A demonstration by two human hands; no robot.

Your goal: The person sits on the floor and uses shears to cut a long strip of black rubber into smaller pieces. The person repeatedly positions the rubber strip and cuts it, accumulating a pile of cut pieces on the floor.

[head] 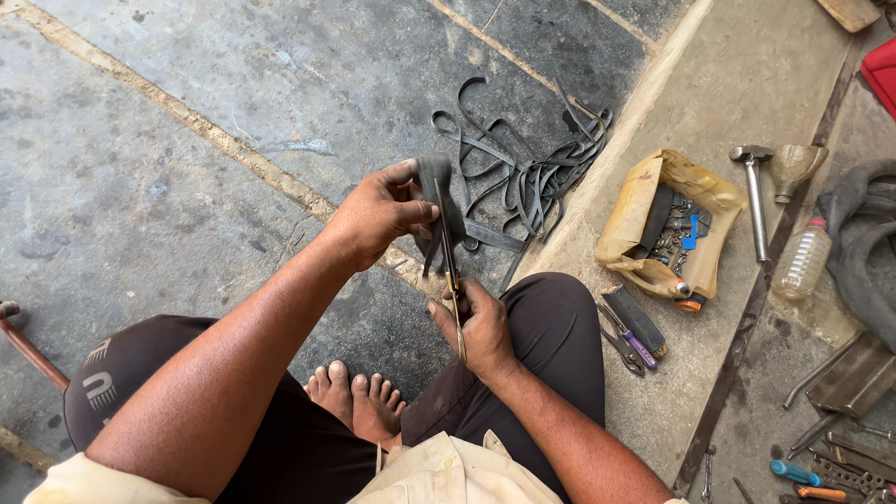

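My left hand [378,213] grips a folded piece of black rubber tube [435,187] and holds it up over the stone floor. My right hand [476,322] is closed on the handles of a pair of scissors [449,266], whose blades run up into the rubber piece. Just beyond lies a pile of cut black rubber strips [523,159]. I sit with my bare feet [359,397] crossed below the hands, in dark trousers.
A cut-open yellowish plastic can [644,201] holds small tools. Pliers [623,343] and a dark block [635,319] lie beside my right knee. A hammer [754,191], funnel [796,166], plastic bottle [801,261], black tube [863,238] and several hand tools [826,462] lie at right.
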